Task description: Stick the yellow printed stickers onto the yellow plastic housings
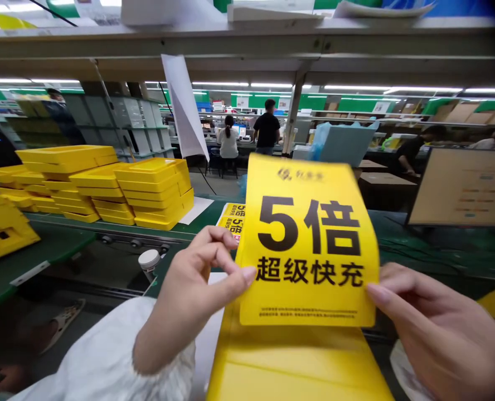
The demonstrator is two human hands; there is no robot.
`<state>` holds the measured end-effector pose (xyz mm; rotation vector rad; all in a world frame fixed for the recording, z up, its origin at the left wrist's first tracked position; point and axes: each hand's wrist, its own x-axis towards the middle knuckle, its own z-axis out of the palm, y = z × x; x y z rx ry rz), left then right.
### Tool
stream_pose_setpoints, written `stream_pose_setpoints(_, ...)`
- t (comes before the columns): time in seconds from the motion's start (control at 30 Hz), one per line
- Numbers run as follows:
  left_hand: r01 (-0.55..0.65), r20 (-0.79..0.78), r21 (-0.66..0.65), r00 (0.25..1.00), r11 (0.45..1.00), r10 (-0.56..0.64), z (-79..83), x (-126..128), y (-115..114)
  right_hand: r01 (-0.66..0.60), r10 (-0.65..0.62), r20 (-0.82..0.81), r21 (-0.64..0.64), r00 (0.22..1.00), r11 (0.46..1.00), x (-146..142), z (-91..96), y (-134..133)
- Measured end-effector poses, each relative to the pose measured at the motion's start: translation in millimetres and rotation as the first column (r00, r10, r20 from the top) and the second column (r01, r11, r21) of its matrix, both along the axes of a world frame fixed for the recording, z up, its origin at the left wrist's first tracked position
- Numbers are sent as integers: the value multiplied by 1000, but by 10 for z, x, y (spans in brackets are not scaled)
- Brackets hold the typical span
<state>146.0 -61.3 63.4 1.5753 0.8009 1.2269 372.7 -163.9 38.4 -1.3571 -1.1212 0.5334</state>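
The yellow printed card (pixel 308 245) is pinched at its edges by the left hand (pixel 193 281) and right hand (pixel 433 328), and could be creased by too tight a squeeze.

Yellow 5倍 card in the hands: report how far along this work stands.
Done, by the look of it: yellow trays stacked on the bench. In hand: the yellow 5倍 card, held by the left hand and right hand. Apparently left: the yellow sheet below it and the printed card behind.

Bright white light from ceiling fluorescent tubes (pixel 220 84), soft shadows, fisheye bending at the edges, sharp yellow card (pixel 308 245)
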Motion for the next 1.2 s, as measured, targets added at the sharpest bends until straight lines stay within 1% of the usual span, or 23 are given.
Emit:
stream_pose_setpoints(0.03,27,-18,-67,999,997,-28,-9,16,36,-52,41,-101,-107,994,993,7,0,37)
stream_pose_setpoints(0.07,56,-32,-143,998,988,-62,-32,40,82,-107,62,-209,-208,976,972,15,-6,82)
stream_pose_setpoints(0.1,82,-38,-210,995,974,-92,-67,67,132,-144,57,-291,-286,955,948,21,-19,127)
stream_pose_setpoints(0.17,116,-30,-298,991,947,-131,-154,118,217,-165,23,-357,-373,934,913,33,-64,200)
stream_pose_setpoints(0.23,124,-32,-327,989,937,-142,-235,151,263,-167,14,-350,-410,937,897,43,-118,232)
stream_pose_setpoints(0.37,156,5,-387,986,909,-167,-314,168,271,-151,4,-311,-452,951,879,70,-188,223)
stream_pose_setpoints(0.43,183,46,-422,983,888,-180,-326,171,267,-164,-7,-339,-474,941,865,77,-184,218)
stream_pose_setpoints(0.57,221,98,-467,975,856,-199,-341,166,256,-220,-23,-441,-492,897,843,66,-130,223)
stream_pose_setpoints(0.67,225,95,-472,974,852,-204,-349,150,242,-255,-19,-479,-501,878,827,58,-99,222)
stream_pose_setpoints(0.77,231,104,-474,973,849,-207,-355,142,241,-263,-24,-489,-509,872,820,61,-100,217)
stream_pose_setpoints(0.9,242,130,-486,970,840,-204,-367,156,259,-261,-46,-514,-510,857,820,71,-126,214)
stream_pose_setpoints(1.03,264,174,-506,964,821,-202,-369,161,261,-264,-36,-522,-487,852,833,66,-136,218)
stream_pose_setpoints(1.2,258,178,-501,965,826,-193,-365,156,251,-262,-19,-524,-456,851,851,72,-145,214)
